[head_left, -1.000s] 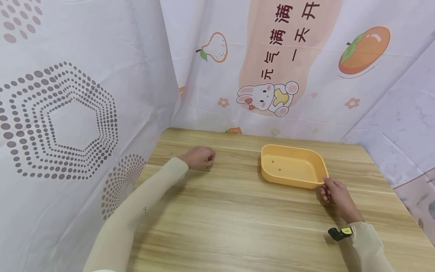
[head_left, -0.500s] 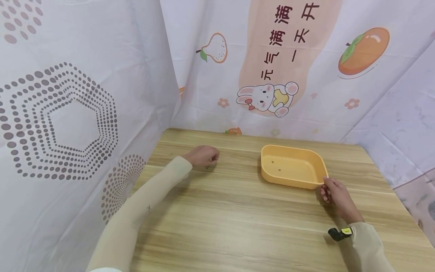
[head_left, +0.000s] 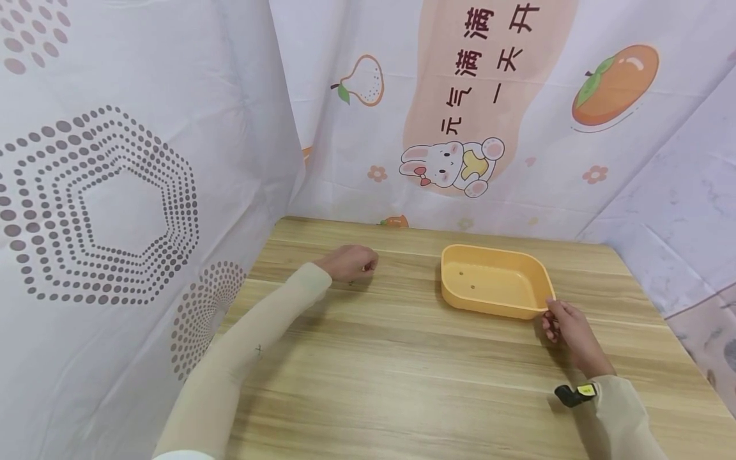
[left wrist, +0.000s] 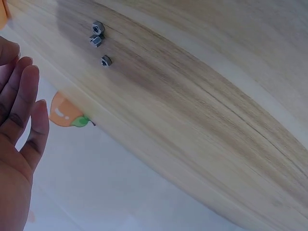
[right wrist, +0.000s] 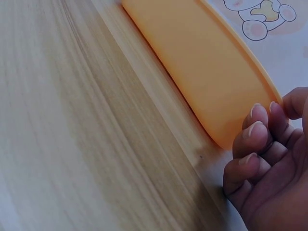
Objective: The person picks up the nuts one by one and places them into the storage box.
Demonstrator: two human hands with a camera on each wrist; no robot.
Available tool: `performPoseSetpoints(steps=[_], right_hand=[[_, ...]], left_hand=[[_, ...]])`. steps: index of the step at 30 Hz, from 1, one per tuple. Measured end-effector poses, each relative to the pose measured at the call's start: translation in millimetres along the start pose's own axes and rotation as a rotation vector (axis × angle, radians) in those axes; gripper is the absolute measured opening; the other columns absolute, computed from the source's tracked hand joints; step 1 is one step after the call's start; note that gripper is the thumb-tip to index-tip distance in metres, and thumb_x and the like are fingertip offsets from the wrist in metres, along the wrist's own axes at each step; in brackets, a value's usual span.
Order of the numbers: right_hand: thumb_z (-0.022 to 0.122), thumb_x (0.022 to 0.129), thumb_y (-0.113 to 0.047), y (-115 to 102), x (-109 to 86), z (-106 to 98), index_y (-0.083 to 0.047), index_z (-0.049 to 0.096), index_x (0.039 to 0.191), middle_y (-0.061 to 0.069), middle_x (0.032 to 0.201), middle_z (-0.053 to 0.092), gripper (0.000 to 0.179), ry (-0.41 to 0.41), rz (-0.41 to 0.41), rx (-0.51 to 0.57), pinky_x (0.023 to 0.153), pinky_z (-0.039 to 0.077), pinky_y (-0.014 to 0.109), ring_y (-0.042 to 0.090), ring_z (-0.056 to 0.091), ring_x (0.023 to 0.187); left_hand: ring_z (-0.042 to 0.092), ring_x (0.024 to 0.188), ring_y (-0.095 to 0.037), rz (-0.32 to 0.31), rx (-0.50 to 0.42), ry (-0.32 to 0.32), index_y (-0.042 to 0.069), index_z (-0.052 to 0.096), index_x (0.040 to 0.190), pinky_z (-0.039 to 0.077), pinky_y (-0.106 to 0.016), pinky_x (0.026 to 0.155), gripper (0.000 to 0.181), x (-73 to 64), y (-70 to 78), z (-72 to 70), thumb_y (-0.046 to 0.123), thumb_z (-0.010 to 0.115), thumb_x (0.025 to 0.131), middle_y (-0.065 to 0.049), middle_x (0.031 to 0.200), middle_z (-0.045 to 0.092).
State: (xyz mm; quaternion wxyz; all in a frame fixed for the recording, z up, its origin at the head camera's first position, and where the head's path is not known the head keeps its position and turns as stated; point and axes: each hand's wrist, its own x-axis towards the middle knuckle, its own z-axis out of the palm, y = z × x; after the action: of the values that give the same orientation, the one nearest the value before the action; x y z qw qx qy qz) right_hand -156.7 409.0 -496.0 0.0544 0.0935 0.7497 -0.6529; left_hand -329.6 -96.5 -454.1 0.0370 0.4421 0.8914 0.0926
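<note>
My right hand [head_left: 572, 329] pinches the near right corner of a yellow plastic tray [head_left: 500, 310] between thumb and index finger, its other fingers curled below the rim. In the right wrist view the pinched rim [right wrist: 262, 72] shows at the fingertips. My left hand [head_left: 349, 262] is over the table left of the tray, its thumb and index fingertips brought together; I cannot tell whether something small sits between them. Several metal hex nuts [left wrist: 97, 27] lie on the wood beside that hand in the left wrist view.
Two small dark spots [head_left: 473, 287] show on the tray's floor. The wood-grain table [head_left: 414, 377] ends at a white printed curtain [head_left: 339, 172] at the back, with another patterned curtain [head_left: 230, 147] on the left. A black device [head_left: 575, 395] is strapped at the right wrist.
My left hand has moved to the right, away from the nuts, with its fingertips still together. My right hand and the tray have stayed in place.
</note>
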Motion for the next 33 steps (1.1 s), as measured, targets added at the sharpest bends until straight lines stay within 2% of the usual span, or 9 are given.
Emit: performPoseSetpoints(steps=[9,14,23,33], right_hand=[[0.043,0.111,-0.039,3.2,-0.5,0.3,-0.003,0.052,0.089,-0.003,0.072,0.057,0.043,0.004,-0.030,-0.024,0.053,0.046,0.026,0.009,0.052,0.059],[0.043,0.111,-0.040,3.8,0.0,0.2,-0.002,0.052,0.090,-0.003,0.072,0.057,0.044,0.005,-0.048,-0.031,0.052,0.046,0.026,0.009,0.052,0.058],[0.042,0.111,-0.041,3.0,1.7,-0.7,-0.001,0.052,0.091,-0.002,0.073,0.057,0.046,0.004,-0.037,-0.049,0.052,0.046,0.026,0.010,0.052,0.059],[0.041,0.111,-0.042,1.6,1.7,-0.6,-0.002,0.052,0.092,-0.002,0.073,0.057,0.045,0.015,-0.018,-0.080,0.054,0.047,0.027,0.010,0.052,0.060]], left_hand=[[0.058,0.078,-0.007,0.014,0.021,-0.007,0.013,0.069,0.091,0.050,-0.025,0.072,0.009,6.1,6.6,1.1,0.009,0.064,0.098,0.008,0.086,0.064],[0.057,0.077,-0.009,0.023,0.022,0.002,0.012,0.069,0.090,0.050,-0.026,0.072,0.010,10.5,12.1,1.5,0.007,0.064,0.097,0.006,0.085,0.064],[0.056,0.077,-0.009,0.032,0.042,0.001,0.012,0.068,0.090,0.049,-0.027,0.071,0.011,20.1,22.3,1.0,0.007,0.063,0.098,0.006,0.084,0.063],[0.056,0.077,-0.009,0.066,0.044,-0.002,0.013,0.068,0.092,0.049,-0.026,0.071,0.011,32.0,26.9,3.3,0.008,0.062,0.099,0.006,0.085,0.063]])
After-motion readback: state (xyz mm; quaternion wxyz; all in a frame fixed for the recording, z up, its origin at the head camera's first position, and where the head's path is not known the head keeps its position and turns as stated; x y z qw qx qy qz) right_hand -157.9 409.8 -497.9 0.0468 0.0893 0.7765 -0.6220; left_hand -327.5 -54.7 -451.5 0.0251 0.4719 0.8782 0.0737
